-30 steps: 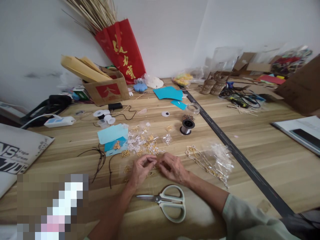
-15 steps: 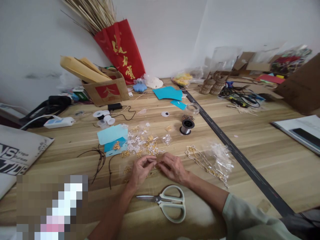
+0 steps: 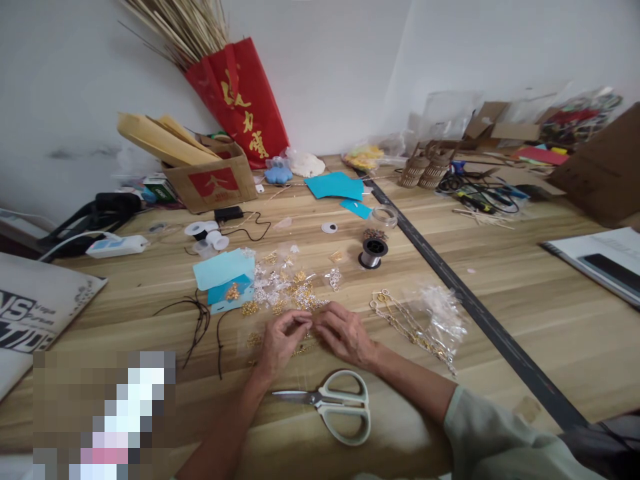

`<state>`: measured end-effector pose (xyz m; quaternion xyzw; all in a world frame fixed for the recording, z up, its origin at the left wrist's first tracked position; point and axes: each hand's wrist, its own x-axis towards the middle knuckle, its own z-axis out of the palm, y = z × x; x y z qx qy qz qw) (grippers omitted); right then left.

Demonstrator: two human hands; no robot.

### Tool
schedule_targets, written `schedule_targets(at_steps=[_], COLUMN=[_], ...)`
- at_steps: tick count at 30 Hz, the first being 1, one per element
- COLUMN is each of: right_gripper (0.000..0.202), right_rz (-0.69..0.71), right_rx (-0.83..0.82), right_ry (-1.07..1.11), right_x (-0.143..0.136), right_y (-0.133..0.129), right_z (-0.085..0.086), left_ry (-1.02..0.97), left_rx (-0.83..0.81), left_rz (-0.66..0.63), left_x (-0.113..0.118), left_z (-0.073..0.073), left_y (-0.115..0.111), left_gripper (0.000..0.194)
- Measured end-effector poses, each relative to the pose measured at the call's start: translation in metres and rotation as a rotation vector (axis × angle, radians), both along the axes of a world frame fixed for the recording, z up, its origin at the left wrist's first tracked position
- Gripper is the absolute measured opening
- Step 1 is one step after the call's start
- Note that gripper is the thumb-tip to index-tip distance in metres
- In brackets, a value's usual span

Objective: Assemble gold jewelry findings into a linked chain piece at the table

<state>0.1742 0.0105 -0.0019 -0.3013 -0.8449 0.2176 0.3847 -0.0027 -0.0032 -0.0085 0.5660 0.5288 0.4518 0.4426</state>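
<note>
Left hand point(image 3: 286, 337) and right hand point(image 3: 346, 335) nearly meet, fingertips bunched as if pinching; I cannot tell what, if anything, they grip; such fine work likely wants light, steady fingers; metal beads point(image 3: 307, 293) lie just beyond them; farther left, a box point(image 3: 210, 187) holds envelopes point(image 3: 155, 141), a red bag point(image 3: 240, 100) stalks point(image 3: 183, 30); beyond, rightward, a jar point(image 3: 384, 220) seemingly holds brown bits point(image 3: 375, 235).

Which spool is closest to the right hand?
The black spool wound with silvery wire, just beyond the right hand. The white spools sit farther off to the left, behind the pale blue cards.
</note>
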Motion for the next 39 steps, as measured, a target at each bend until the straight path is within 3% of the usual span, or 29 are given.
schedule_targets(at_steps=[9, 16, 24, 39], right_gripper=[0.009, 0.008, 0.007, 0.008], right_rz=[-0.023, -0.058, -0.073, -0.089], right_rx=[-0.045, -0.059, -0.083, -0.099], right_ry=[0.060, 0.097, 0.125, 0.145], right_x=[0.0012, 0.0007, 0.0011, 0.0000], right_y=[0.0007, 0.0030, 0.0036, 0.0038], right_z=[0.0004, -0.0020, -0.0030, -0.0027], left_ry=[0.034, 0.441, 0.785, 0.812], left_rx=[0.048, 0.347, 0.462, 0.498], left_rz=[0.118, 0.094, 0.004, -0.085], left_x=[-0.0041, -0.0047, -0.0046, 0.0019], left_z=[0.0043, 0.0065, 0.0027, 0.0077], left_y=[0.0026, 0.0057, 0.0039, 0.0035], left_gripper=[0.017, 0.010, 0.019, 0.018])
